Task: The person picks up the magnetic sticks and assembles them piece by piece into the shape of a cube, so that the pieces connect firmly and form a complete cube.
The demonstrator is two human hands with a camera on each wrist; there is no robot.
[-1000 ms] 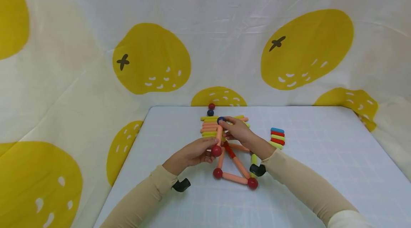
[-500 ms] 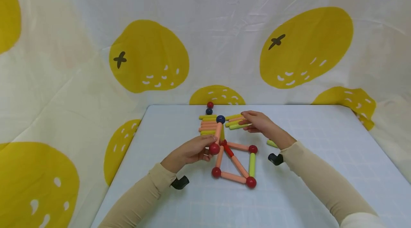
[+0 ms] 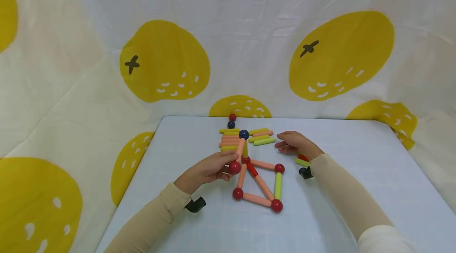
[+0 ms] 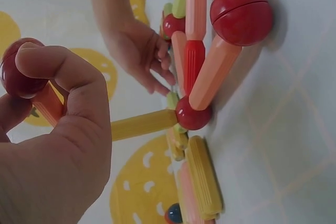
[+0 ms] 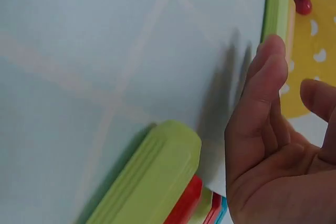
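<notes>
My left hand [image 3: 210,169] pinches a red ball [image 3: 235,167] at the near end of a salmon stick [image 3: 240,149]. A blue ball [image 3: 244,134] sits at that stick's far end. Below, a yellow stick [image 4: 144,124] rises from a corner red ball [image 4: 193,113] of the flat frame of salmon sticks [image 3: 257,199]; its upper end is hidden behind the hand in the left wrist view. A red-and-salmon diagonal [image 3: 263,185] crosses the frame. My right hand [image 3: 295,144] holds nothing, fingers loosely bent, between the loose green stick [image 3: 264,141] and the short sticks [image 3: 302,162].
Behind the frame lie rows of yellow and salmon sticks [image 3: 229,141]. A dark blue ball [image 3: 231,124] and a red ball [image 3: 232,117] stand near the table's back edge. A patterned curtain [image 3: 249,47] hangs behind the table.
My right hand has let go of the blue ball and moved right, then slightly down toward the short sticks. My left hand keeps hold of the red ball, with little movement.
</notes>
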